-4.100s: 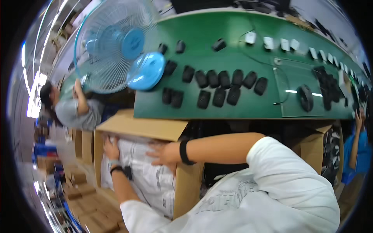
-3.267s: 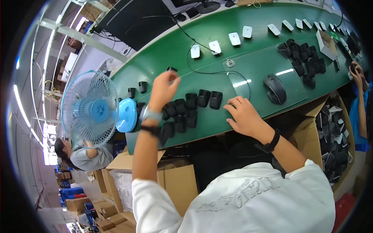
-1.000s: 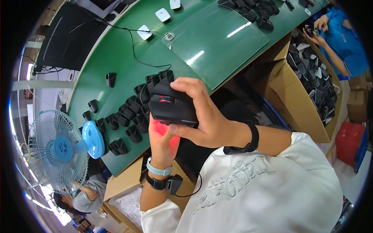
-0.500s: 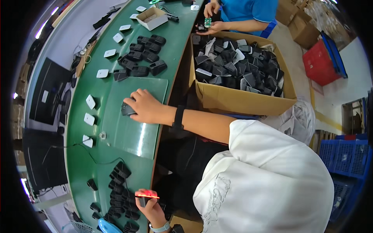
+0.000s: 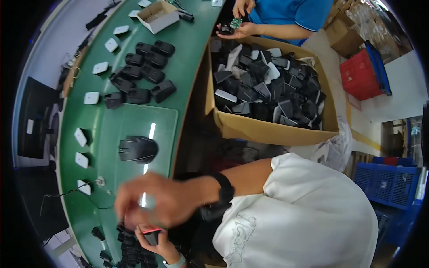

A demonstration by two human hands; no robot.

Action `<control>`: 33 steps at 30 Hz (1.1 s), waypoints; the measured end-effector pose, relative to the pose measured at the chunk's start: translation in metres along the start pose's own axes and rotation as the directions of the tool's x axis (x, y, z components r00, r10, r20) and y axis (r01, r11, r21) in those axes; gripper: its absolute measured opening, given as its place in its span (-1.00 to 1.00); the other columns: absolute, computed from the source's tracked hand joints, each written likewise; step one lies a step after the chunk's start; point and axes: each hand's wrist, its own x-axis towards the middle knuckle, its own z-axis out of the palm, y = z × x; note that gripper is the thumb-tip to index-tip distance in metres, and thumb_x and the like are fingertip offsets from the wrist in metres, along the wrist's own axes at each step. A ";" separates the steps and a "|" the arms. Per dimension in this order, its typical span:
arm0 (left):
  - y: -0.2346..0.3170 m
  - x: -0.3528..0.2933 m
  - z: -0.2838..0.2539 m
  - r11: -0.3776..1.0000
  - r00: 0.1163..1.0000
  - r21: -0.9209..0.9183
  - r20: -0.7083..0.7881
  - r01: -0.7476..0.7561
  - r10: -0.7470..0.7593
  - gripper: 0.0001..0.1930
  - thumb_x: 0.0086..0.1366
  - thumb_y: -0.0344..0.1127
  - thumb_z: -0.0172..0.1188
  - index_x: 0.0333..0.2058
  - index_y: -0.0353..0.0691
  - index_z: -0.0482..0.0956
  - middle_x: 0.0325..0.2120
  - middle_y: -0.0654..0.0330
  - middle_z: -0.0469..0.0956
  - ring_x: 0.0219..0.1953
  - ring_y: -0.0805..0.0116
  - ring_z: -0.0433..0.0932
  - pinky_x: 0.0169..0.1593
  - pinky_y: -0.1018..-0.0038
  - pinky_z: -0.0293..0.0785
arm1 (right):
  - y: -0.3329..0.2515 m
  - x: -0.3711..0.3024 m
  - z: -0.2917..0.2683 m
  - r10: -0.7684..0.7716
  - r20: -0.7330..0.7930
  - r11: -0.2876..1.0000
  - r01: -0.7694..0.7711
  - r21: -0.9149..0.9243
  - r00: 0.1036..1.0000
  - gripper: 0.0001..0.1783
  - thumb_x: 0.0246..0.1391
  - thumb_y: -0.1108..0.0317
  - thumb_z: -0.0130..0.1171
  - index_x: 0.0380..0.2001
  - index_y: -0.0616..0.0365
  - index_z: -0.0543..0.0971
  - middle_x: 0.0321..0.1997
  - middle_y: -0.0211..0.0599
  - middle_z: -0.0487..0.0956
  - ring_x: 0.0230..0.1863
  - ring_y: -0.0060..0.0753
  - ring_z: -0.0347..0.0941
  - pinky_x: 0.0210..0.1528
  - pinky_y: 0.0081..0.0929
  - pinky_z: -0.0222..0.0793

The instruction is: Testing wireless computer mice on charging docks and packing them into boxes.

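Observation:
My left hand (image 5: 163,250), at the lower edge of the view, closes round a small black plastic housing (image 5: 152,236) with a red line of light across it. Just above it my right hand (image 5: 149,201), with a black wristband, is smeared by motion. Its fingers do not show clearly, so whether it holds anything is hidden. A black computer mouse (image 5: 138,149) lies untouched on the clear sheet (image 5: 165,118) over the green table. Several more black housings (image 5: 129,254) sit close to my left hand, partly covered by it.
Black housings (image 5: 138,96) stand grouped farther up the table, beside a row of small white pieces (image 5: 91,98). A cardboard box (image 5: 268,129) full of black and white parts is on the right. Behind it, a person in blue holds a green circuit board (image 5: 236,23). Dark monitors (image 5: 33,116) line the left.
My right hand has left the mouse and moved down toward my left hand. The left hand still holds the black housing. The whole view has shifted a little.

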 end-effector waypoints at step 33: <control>0.084 0.031 0.229 -0.075 0.709 -0.967 -0.229 -0.242 0.667 -0.71 0.36 -0.48 0.16 0.04 -0.36 0.58 -0.01 -0.03 0.51 0.03 0.16 0.52 0.07 0.47 0.48 | -0.062 0.033 0.010 0.131 0.049 0.731 -0.130 0.670 0.990 -0.68 0.24 0.37 0.27 0.03 0.24 0.63 -0.07 -0.27 0.68 -0.25 -0.47 0.64 -0.40 -0.66 0.47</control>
